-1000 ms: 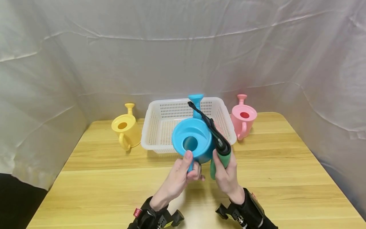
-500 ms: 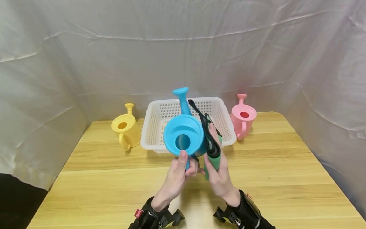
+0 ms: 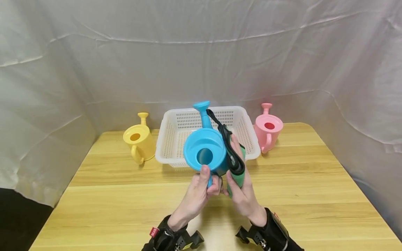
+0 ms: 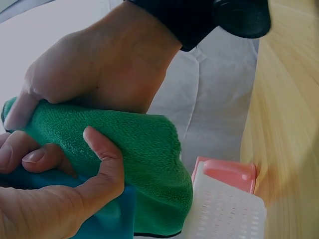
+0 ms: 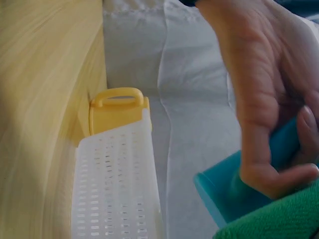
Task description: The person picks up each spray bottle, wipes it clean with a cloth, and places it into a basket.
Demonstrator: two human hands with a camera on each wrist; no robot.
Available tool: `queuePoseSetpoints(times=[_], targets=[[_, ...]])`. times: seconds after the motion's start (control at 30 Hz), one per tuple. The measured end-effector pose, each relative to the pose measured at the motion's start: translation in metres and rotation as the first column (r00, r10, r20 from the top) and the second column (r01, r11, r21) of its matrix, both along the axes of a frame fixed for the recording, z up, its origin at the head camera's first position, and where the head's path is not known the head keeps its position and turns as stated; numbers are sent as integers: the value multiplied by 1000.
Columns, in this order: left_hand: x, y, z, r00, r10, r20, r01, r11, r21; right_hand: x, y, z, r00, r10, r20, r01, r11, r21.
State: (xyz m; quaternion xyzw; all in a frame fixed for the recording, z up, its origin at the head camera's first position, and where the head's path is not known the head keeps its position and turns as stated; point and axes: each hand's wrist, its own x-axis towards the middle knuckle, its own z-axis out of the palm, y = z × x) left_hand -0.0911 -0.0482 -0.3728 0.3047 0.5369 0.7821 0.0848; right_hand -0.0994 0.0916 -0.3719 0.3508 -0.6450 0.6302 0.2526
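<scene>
A blue watering can (image 3: 196, 137) is held up in front of the basket, spout pointing away. My left hand (image 3: 196, 197) grips its handle, thumb on top near the round opening. Against the can's right side lies a folded green cloth (image 3: 237, 178) with black edging. My right hand (image 3: 246, 200) holds this cloth, thumb on the near side and fingers reaching along the far side. In the left wrist view, the plush green cloth (image 4: 149, 134) spreads between the two hands. The right wrist view catches the blue can (image 5: 224, 184) next to the cloth's edge.
Behind the hands stands a white perforated basket (image 3: 161, 153) on the wooden table (image 3: 119, 209). A yellow watering can (image 3: 146, 143) is at its left, a pink watering can (image 3: 260, 134) at its right. Light grey fabric (image 3: 201, 69) hangs around the back and sides.
Both hands shifted left with the can and cloth, then slightly back right. The cloth came closer against the can's side, and the can's spout now tilts more to the left.
</scene>
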Motion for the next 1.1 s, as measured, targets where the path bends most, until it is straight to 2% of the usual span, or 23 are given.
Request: queuePoseSetpoints(times=[0.13,0.23,0.3,0.37,0.43,0.47,0.57,0.63,0.73,0.8,0.87,0.93,1.0,1.1], targets=[[1,0,0,999,-35,6,35,999,-34,-2,9,2,998,-23,65,25,999,-22],[0,-1,1,994,-108,25,108,994,-2,-4,16,5,994,-39,98,40,999,-12],[-1,-2,3,983,-178,40,176,983,52,-7,19,7,995,-51,82,49,998,25],[-3,-5,4,964,-258,65,249,961,123,-11,22,8,996,-82,15,80,991,105],[-5,-8,5,935,-343,91,321,926,199,-13,24,9,983,-144,-114,166,964,208],[-6,-10,6,917,-384,104,352,905,240,-14,25,10,966,-177,-191,223,940,257],[-10,-16,7,858,-497,128,427,830,360,-15,29,13,888,-232,-397,385,846,368],[-12,-20,7,817,-561,133,462,775,432,-14,33,16,852,-218,-476,438,796,418],[-14,-24,7,762,-634,133,492,699,519,-14,39,19,836,-163,-524,444,763,470],[-16,-26,6,729,-671,136,503,660,559,-14,43,21,839,-130,-528,428,757,494],[-16,-27,6,705,-695,139,509,632,584,-14,45,22,843,-108,-527,415,755,508],[-17,-27,5,695,-706,140,512,621,594,-14,47,23,845,-98,-526,410,751,518],[-16,-26,5,693,-707,143,515,624,588,-15,47,23,843,-91,-530,408,750,520],[-14,-23,4,698,-697,165,514,648,561,-14,45,25,839,-95,-536,413,752,513]])
